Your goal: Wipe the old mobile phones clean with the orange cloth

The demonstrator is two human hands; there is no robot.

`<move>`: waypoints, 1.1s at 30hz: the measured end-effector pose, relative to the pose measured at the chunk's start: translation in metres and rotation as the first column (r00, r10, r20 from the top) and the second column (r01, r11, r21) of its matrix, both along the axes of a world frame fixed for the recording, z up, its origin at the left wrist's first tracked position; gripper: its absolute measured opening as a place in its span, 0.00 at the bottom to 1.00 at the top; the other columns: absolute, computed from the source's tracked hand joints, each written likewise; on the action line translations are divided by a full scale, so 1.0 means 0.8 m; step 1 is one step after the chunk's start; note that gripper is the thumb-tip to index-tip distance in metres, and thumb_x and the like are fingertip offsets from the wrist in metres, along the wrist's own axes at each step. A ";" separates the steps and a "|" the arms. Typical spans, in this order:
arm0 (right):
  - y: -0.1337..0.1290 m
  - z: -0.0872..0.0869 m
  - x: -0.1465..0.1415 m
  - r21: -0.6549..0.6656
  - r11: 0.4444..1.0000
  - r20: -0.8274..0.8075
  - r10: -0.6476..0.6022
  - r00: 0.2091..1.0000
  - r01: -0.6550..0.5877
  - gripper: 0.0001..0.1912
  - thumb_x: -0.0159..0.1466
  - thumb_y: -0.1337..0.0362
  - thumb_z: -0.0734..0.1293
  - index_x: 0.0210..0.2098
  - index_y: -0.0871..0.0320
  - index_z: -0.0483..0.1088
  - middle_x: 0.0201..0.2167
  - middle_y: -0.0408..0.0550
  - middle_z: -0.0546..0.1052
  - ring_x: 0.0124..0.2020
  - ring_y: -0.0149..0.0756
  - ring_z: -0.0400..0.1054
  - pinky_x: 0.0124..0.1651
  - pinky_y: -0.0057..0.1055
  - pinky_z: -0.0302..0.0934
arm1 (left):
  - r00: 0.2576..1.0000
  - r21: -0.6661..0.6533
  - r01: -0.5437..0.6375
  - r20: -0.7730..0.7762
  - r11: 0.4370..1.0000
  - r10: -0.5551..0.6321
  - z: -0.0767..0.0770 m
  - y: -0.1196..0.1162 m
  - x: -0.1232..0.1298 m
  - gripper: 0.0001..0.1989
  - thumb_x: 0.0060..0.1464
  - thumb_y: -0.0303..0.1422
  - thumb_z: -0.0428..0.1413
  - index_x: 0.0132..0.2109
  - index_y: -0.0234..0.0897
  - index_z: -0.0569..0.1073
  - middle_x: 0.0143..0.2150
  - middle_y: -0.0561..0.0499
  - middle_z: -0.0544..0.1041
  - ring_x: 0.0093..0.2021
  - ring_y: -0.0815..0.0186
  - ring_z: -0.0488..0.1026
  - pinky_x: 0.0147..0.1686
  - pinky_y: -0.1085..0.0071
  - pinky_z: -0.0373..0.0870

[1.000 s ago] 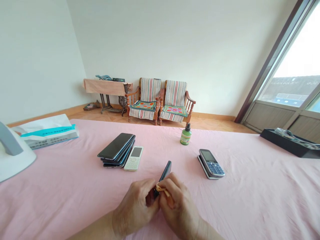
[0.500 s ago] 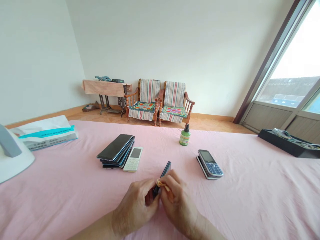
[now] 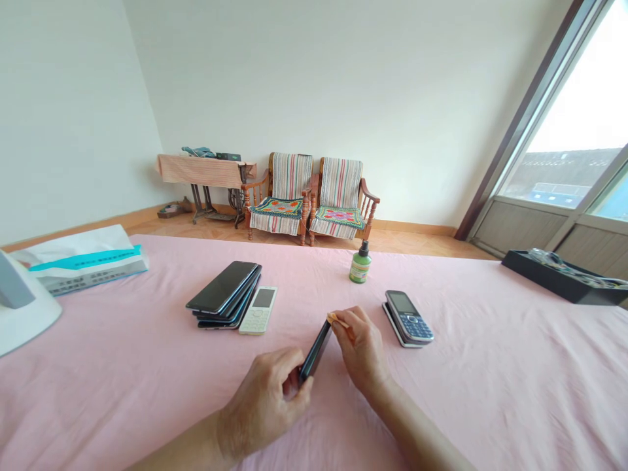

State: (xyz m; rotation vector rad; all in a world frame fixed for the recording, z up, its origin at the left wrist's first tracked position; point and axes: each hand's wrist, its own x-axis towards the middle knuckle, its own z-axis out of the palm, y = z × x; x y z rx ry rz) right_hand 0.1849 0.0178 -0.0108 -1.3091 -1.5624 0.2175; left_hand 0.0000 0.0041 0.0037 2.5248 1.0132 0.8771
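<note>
A dark phone (image 3: 315,352) is held on edge above the pink cloth by my left hand (image 3: 267,399), whose fingers and thumb grip its near end. My right hand (image 3: 362,350) pinches a small orange-yellow cloth (image 3: 337,319) against the far end of that phone. Left of my hands lies a stack of dark phones (image 3: 224,288), with a white keypad phone (image 3: 258,310) beside it. To the right, a dark blue keypad phone (image 3: 409,317) rests on top of another phone.
A green bottle (image 3: 360,263) with a black cap stands beyond my hands. Tissue pack (image 3: 91,258) and a white-and-grey object (image 3: 24,307) sit at the left. A black box (image 3: 564,278) of tangled items is at the right. Two chairs stand beyond the table.
My right hand has moved away from me along the phone with the orange-yellow cloth, from near my left hand to the far end. My left hand still grips the near end.
</note>
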 end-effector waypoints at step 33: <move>0.006 -0.001 0.006 -0.286 0.958 -0.116 -0.001 0.993 -0.033 0.12 0.59 0.67 0.62 0.37 0.59 0.75 0.33 0.48 0.80 0.35 0.40 0.73 0.37 0.30 0.63 | 0.999 -0.172 -0.043 -0.024 0.984 0.039 0.003 0.005 -0.002 0.04 0.55 0.31 0.50 0.33 0.37 0.68 0.24 0.55 0.68 0.23 0.69 0.66 0.25 0.75 0.61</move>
